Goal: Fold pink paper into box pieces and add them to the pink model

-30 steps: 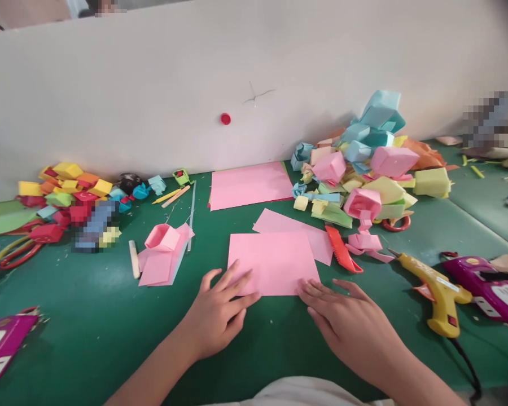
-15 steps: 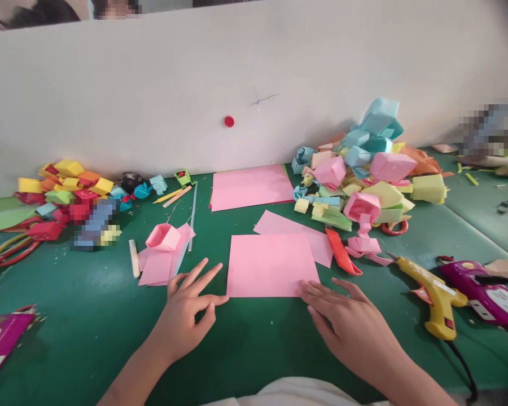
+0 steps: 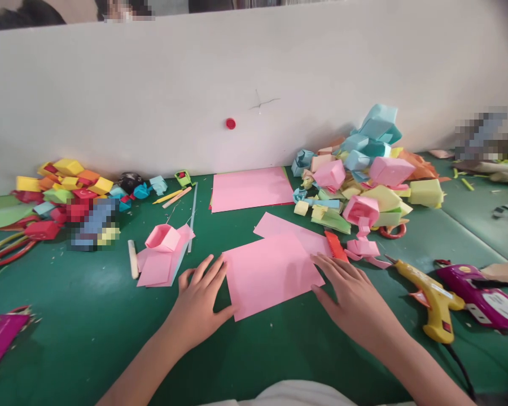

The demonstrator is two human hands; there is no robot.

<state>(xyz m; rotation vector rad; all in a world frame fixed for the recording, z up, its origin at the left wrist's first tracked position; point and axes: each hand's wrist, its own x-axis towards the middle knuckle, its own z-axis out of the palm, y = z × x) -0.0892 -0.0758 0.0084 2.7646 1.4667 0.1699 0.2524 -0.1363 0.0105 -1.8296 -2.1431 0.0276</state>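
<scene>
A sheet of pink paper [image 3: 273, 276] lies tilted on the green table [image 3: 254, 361], between my two hands. My left hand [image 3: 203, 301] is at its left edge, fingers extended and thumb touching near the lower left corner. On the opposite side, my right hand [image 3: 347, 290] rests fingertips on the right edge, with the thumb apart below. Both hands are open. Partly beneath the sheet's far edge is another pink piece [image 3: 296, 234]. A red-orange cutter [image 3: 335, 246] sits just beyond my right fingers, partly hidden by them.
Folded paper pieces [image 3: 364, 186] are heaped at the right, near a yellow glue gun [image 3: 434, 296] and a purple device [image 3: 478, 296]. More pink sheets [image 3: 252, 189] lie by the white partition [image 3: 173, 101]. Pink pieces [image 3: 161, 262] and a white stick [image 3: 132, 259] are at left.
The front pink sheet has rotated, its right side going up and its lower left corner coming nearer me. My left fingers have drawn closer together, and my right hand has shifted onto the right edge.
</scene>
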